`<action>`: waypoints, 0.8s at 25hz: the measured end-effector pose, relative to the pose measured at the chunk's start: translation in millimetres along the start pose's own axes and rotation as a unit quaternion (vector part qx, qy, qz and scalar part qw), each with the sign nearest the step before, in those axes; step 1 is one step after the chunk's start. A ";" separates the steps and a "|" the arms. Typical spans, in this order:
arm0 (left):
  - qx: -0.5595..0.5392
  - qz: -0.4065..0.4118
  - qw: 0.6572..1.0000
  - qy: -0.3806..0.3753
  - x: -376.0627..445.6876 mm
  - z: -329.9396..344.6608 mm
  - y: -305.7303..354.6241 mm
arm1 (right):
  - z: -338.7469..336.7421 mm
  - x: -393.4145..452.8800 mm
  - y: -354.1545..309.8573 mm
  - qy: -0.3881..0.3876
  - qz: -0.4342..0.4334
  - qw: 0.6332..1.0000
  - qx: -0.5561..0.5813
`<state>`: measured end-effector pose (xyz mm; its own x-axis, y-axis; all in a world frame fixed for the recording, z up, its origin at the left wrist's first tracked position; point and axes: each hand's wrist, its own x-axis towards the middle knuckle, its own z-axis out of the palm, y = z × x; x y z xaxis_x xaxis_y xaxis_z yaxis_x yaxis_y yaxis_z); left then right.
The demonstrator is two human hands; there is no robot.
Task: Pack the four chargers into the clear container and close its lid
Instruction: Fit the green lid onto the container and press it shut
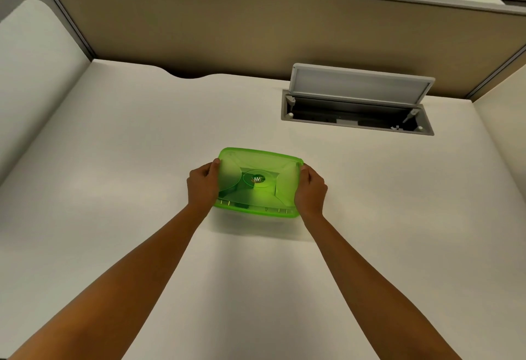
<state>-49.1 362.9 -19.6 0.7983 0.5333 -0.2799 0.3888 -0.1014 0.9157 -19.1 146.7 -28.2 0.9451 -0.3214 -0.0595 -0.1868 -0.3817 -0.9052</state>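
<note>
The left hand (202,186) is clamped on the left short end of the translucent green rectangular plastic lid (257,180), thumb hooked over the top near the far left corner and the fingers (199,173) curled down the side, a hold that suits squeezing lid and rim together rather than lifting. Under the lid sits the clear container (256,211), only its near edge showing as a bright green-tinted band; it rests on the pale surface (142,160) roughly midway between left and right edges and nearer the person than the far edge, placed where both arms reach it straight on. Dark blocks show dimly through the lid left of its round centre emblem and along the near side; these are probably the chargers (242,188), though the tint and glare make it impossible to count four. No charger lies loose on the surface, so packing looks finished and the job appears to be at the lid-sealing step. The right hand (310,190) mirrors the left, gripping the right short end with the thumb up at the far right corner, so pressure falls evenly on both ends and the box cannot skid. Toward the far right corner of the surface a grey recessed cable hatch (355,111) stands with its flap raised, well apart from the container.
</note>
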 end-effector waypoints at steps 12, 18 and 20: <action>-0.268 -0.173 0.947 0.017 4.3 14.1 1.5 | 0.6 12.0 6.4 0.001 0.196 0.951 0.238; -0.297 -0.147 0.943 0.011 39.5 55.8 37.9 | -2.4 88.5 -13.8 0.000 0.164 0.956 0.244; -0.290 -0.138 0.947 0.011 54.6 73.2 48.2 | 0.7 116.1 -15.7 -0.004 0.157 0.960 0.232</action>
<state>47.0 325.7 -11.8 0.6911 0.4903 -0.5310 0.2575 0.5194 0.8148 93.8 116.0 -21.2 0.8640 -0.3501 -0.3619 -0.3252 0.1607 -0.9319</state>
